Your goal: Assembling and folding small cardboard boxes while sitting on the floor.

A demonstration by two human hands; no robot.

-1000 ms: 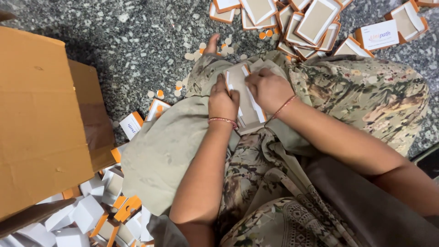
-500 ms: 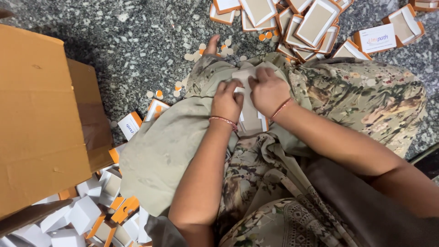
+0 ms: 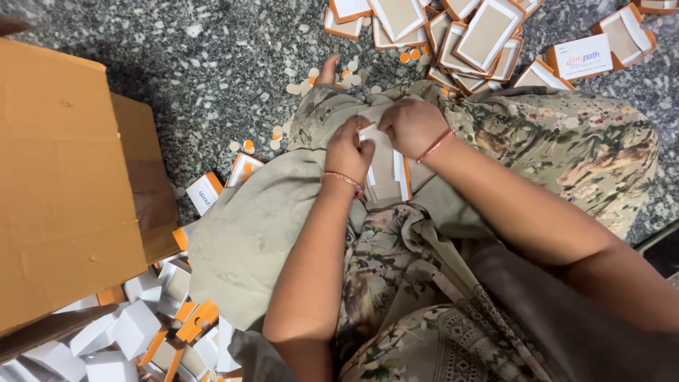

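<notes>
Cardboard fills the left edge, a big brown open carton [image 3: 67,191] standing on the grey speckled stone floor [image 3: 212,64], with a heap of small white and orange folded boxes [image 3: 134,332] below it. Midway, on the person's lap over floral fabric, the left hand [image 3: 348,152] and the right hand [image 3: 411,126] both pinch the top of a flat white and tan card box blank [image 3: 385,173], fingers curled tight on it. Further right, near the top edge, flattened orange-rimmed box blanks [image 3: 488,35] lie scattered on the floor.
</notes>
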